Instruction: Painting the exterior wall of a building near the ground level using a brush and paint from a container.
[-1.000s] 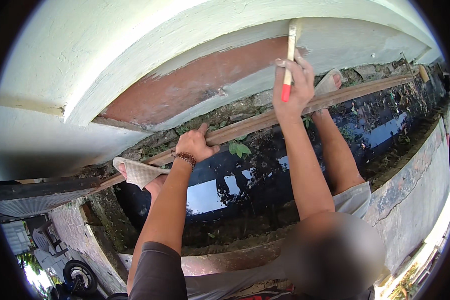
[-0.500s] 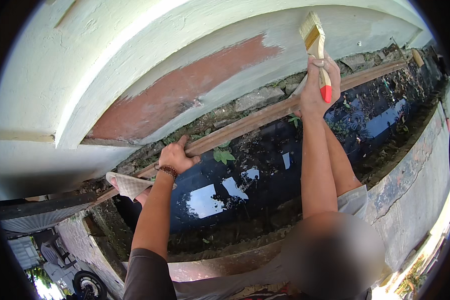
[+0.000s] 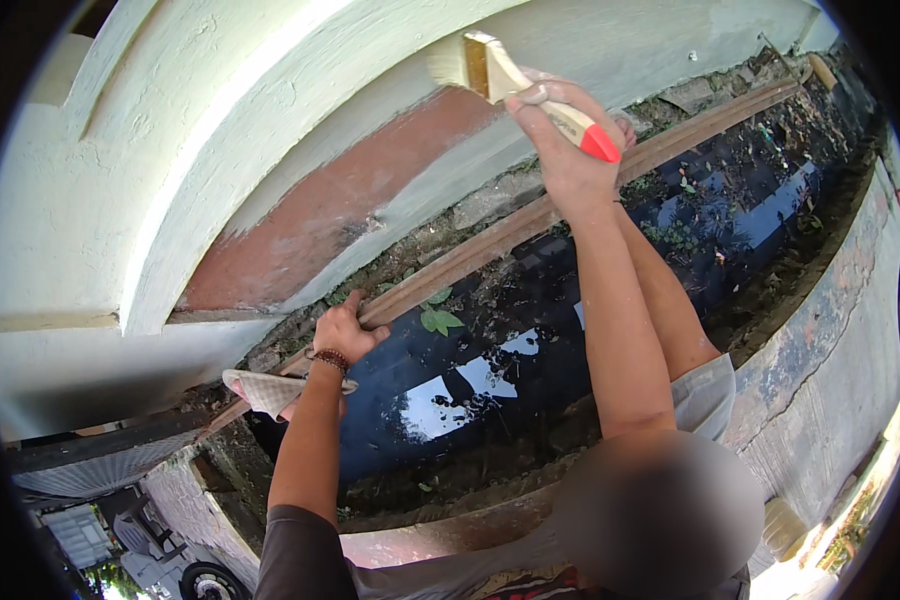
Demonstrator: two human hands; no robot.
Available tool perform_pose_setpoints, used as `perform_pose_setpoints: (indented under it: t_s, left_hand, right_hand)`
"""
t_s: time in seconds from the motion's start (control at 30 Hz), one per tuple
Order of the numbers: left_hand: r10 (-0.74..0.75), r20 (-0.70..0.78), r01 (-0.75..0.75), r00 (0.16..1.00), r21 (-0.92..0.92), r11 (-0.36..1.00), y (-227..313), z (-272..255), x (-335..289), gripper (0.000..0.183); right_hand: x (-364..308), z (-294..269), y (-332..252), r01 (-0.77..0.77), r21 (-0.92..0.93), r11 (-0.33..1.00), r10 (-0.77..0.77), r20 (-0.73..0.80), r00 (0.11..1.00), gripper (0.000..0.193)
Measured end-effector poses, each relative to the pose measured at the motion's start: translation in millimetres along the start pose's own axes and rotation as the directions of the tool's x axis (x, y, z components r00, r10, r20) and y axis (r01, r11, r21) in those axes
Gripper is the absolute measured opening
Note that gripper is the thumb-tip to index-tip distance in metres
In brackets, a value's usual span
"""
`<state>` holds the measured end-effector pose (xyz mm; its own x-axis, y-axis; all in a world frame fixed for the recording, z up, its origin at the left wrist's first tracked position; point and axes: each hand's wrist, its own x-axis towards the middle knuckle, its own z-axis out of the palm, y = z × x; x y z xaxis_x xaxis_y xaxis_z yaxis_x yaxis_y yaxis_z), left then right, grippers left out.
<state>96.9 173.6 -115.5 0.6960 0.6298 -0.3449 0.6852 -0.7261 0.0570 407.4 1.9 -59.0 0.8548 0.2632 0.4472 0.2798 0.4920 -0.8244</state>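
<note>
My right hand [image 3: 582,170] is closed around the pale handle of a flat paintbrush [image 3: 510,78] with a red handle end. Its light bristles are at the wall, just above the upper right part of a reddish-brown patch [image 3: 340,205]; whether they touch is hard to tell. Pale grey-green paint [image 3: 620,60] surrounds the patch, under a raised whitish arch [image 3: 210,130]. My left hand [image 3: 345,332], with a beaded bracelet at the wrist, grips a long brown wooden plank [image 3: 470,248], thumb and fingers on either side of its edge.
The plank runs along the wall's foot over dark water [image 3: 390,410] with floating leaves. A slippered foot [image 3: 270,392] rests on it at the left. Stones [image 3: 495,198] and a leafy plant [image 3: 438,318] edge the water. A curved concrete rim [image 3: 820,330] bounds the right side.
My right hand has swung left with the paintbrush, which has tilted so its bristles point left. My left hand stays on the plank. The view has shifted slightly.
</note>
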Motion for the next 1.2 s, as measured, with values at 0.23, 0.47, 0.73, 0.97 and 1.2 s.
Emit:
perform_pose_setpoints:
  t_s: [0.23,0.47,0.73,0.97,1.2]
  left_hand:
    - [-0.013,0.078,0.013,0.997,0.007,1.0,7,-4,5,0.079]
    - [0.162,-0.242,-0.272,0.957,-0.546,0.793,-44,46,19,0.059]
    - [-0.068,0.106,0.062,0.992,0.054,0.997,7,-6,2,0.071]
    - [-0.066,0.043,0.064,0.997,0.062,0.996,8,-12,-4,0.076]
    - [-0.139,-0.345,0.169,0.928,0.059,0.984,26,41,-33,0.085]
  right_hand:
    - [18,-15,26,0.513,-0.507,0.692,-0.628,-0.075,0.774,0.021]
    - [-127,148,-20,0.435,-0.097,0.895,-0.389,0.306,0.869,0.02]
    - [-69,98,17,0.29,0.093,0.952,-0.305,0.264,0.915,0.024]
    - [-15,8,1,0.422,-0.626,0.655,-0.61,-0.109,0.785,0.015]
    - [-155,129,-5,0.37,-0.177,0.912,-0.282,0.383,0.879,0.019]
